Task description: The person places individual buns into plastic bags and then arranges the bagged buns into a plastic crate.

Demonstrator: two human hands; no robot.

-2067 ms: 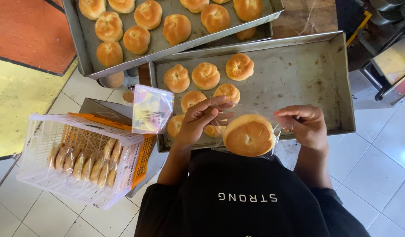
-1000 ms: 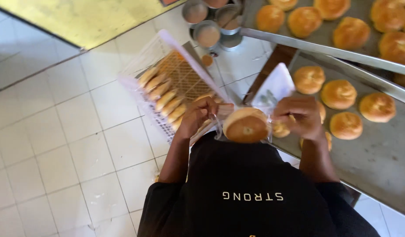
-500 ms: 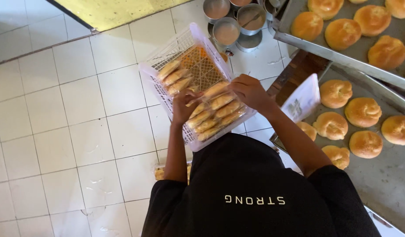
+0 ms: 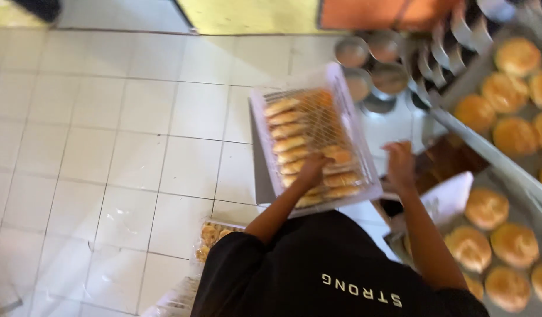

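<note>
White tiled floor [image 4: 106, 147] below; my left hand [image 4: 313, 168] rests among buns in the crate [image 4: 347, 82], fingers hidden; right hand [image 4: 399, 165] blurred, grip unclear.

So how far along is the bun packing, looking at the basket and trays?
Done: rows of bagged buns already fill the white wire basket. In hand: the left hand rests inside the basket on the buns; the right hand hovers empty beside it. Left: many unwrapped buns remain on the metal trays.
</note>
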